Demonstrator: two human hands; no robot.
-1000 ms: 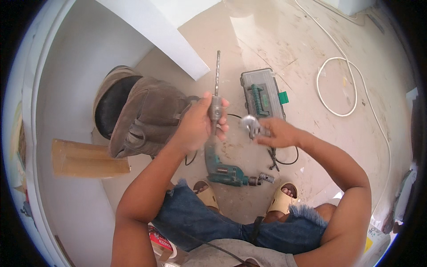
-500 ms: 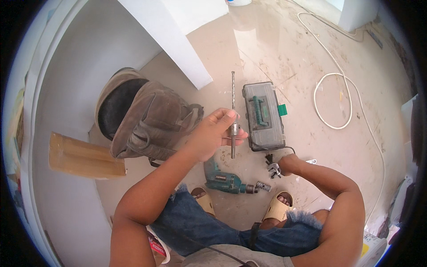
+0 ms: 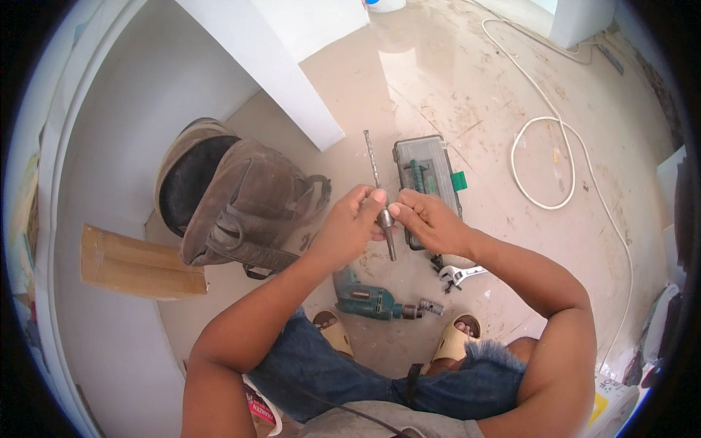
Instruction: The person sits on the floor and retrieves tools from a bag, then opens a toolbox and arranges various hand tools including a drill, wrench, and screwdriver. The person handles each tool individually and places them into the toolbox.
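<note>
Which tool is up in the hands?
The spiral drill bit: the left hand grips it, the right hand is against it. The green drill and silver wrench lie below, unheld.

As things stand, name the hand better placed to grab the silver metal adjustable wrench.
Probably the right hand: it is nearer the silver metal adjustable wrench. The left hand is farther left, holding the long grey metal drill bit.

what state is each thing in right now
Drill bit: in left hand, right hand at its collar, tip away
Power drill: lying on its side on floor
Metal cylinder: lying beside drill's chuck
Toolbox: lid down
Adjustable wrench: lying on floor
White cable: lying in a loop
Brown bag: cannot tell if open
</note>
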